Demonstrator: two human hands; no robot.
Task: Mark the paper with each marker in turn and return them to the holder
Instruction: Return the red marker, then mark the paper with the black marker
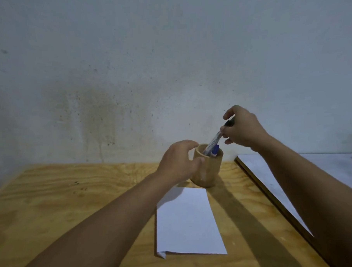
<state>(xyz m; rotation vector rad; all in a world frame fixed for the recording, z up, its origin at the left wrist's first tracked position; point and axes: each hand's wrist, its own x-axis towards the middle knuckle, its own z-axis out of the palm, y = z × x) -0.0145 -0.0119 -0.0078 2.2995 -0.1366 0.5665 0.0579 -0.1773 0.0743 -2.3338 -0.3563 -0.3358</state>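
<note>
Your left hand (pixel 179 163) curls around the left side of the wooden marker holder (pixel 208 168), thumb and fingers partly closed against its wall, so you have it steadied on the plywood table (pixel 73 198). The holder stands upright just beyond the far edge of the white paper (pixel 187 221), which lies flat on the table between your two forearms; its near left corner is folded under. No marks show on the sheet.

Inside the holder, a marker with a blue cap (pixel 215 150) leans against the right side of the rim, just right of your left thumb.

A second marker, grey-barrelled with a black cap (pixel 217 138), slants from the holder's mouth up and to the right. Its lower end is inside the holder, beside the blue one, and its capped upper end is pinched in your right hand (pixel 242 128), with your thumb and fingers closed on the barrel. That hand is raised above and to the right of the holder, clear of the table.

Below your right forearm, a pale board with a dark edge (pixel 334 173) lies along the table's right side.
</note>
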